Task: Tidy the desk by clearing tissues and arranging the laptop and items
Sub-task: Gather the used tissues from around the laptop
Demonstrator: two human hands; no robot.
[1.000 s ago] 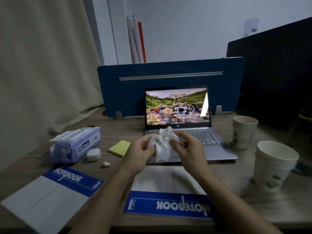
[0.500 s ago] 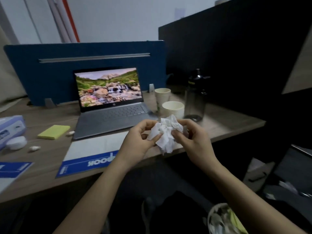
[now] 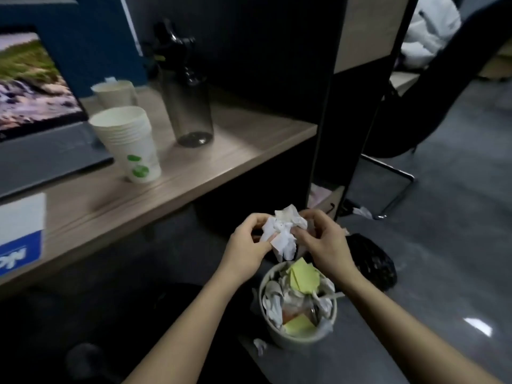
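head view showed the desk (image 3: 221,151) beside me with the laptop (image 3: 41,128) on it; below it stood the bin (image 3: 297,335), nearly full; my left hand (image 3: 246,245) and right hand (image 3: 324,242) were both closed round the crumpled tissue (image 3: 282,231), just above and behind the rim; i judged this the discarding step; next, bring it over the opening and let go.

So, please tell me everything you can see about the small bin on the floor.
The bin is a small round container, pale grey, standing upright on the dark floor beside the desk. It is filled to the rim with crumpled white tissues and yellow paper notes. A black bag lies just behind it. A paper scrap lies at its base. Both hands hold a tissue wad above it, not touching it.
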